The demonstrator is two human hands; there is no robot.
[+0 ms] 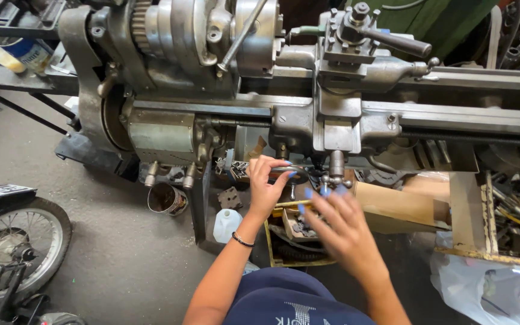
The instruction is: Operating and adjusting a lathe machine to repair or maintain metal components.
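hands 2 (266, 186) | lathe 1 (224, 66) | wheel 1 (13, 241) | white jug 1 (227, 224) | tin can 1 (167, 198)

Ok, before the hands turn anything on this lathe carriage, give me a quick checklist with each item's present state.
1. Left hand gripping the carriage handwheel: ok, fingers curled on its rim.
2. Right hand settled on the small handle: cannot tell, it is motion-blurred.
3. Chuck at rest: cannot tell from one frame.
4. Key bar off the chuck: not ok, it leans across it.
5. Bracelet away from moving parts: ok, well below the handwheel.
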